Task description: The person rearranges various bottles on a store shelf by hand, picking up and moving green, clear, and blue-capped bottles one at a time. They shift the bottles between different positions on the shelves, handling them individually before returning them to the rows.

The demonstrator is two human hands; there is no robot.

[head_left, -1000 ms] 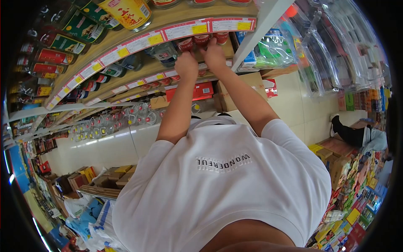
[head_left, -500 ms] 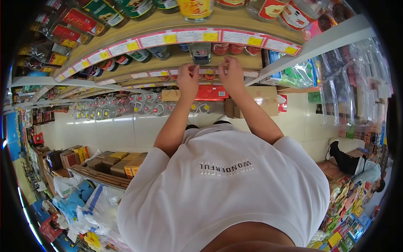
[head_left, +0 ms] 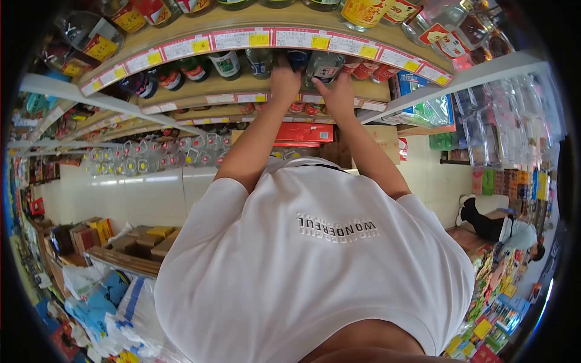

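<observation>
Both hands, left hand (head_left: 284, 81) and right hand (head_left: 339, 97), have risen since a second ago, now closing around one clear glass bottle (head_left: 324, 68) on the wooden shelf (head_left: 181, 100).

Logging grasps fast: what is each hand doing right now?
Left hand: raised to the shelf, on a dark bottle; grip cannot be told.
Right hand: against a clear bottle; grip cannot be told.

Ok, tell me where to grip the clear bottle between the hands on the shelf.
Grip the clear bottle around its body, from the open aisle side. It appears to stand upright with bottles close on either side and a shelf above, so the front looks like the only free way in. The left hand and right hand already flank it.
</observation>
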